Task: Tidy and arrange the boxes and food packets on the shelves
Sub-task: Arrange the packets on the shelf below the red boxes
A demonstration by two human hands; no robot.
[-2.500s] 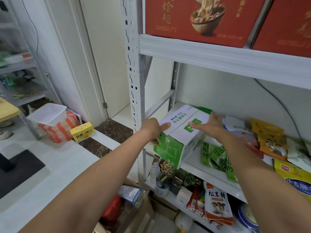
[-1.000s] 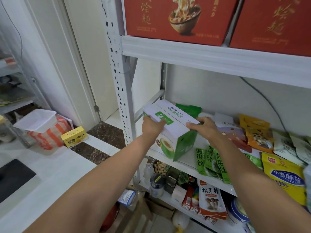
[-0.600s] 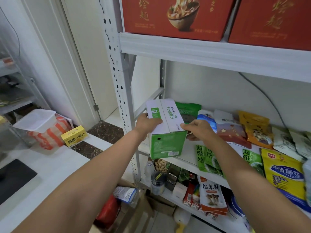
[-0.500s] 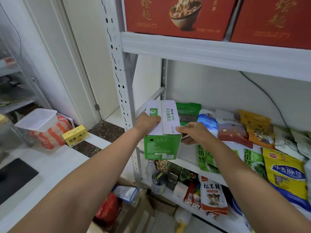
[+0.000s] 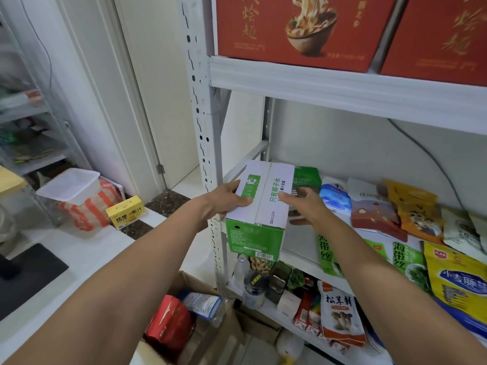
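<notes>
Green and white cardboard, a drinks box point(image 5: 259, 206) sits at the centre of the frame, held at the left end of the middle shelf point(image 5: 297, 248), just right of the white perforated upright point(image 5: 203, 127). Its white top faces up and its green barcoded end faces the person. Whether its base rests on the shelf board or hangs just above it, I cannot tell.

The left hand point(image 5: 226, 198) clasps the box's left edge, thumb laid across the top and fingers wrapped down the side. The right hand point(image 5: 303, 206) grips the right edge, thumb on the top panel and fingers curled against the far side.

Right of the box, loose food packets point(image 5: 374, 209) lie spread over the same shelf, with green seaweed packets point(image 5: 403, 256) near the front edge and a yellow packet point(image 5: 458, 280) at the right border. Two red noodle cartons point(image 5: 290, 30) stand on the shelf above, along the top of the frame. At the left, a small yellow box point(image 5: 126, 212) lies on the floor beside an orange-striped bag point(image 5: 87, 209).
</notes>
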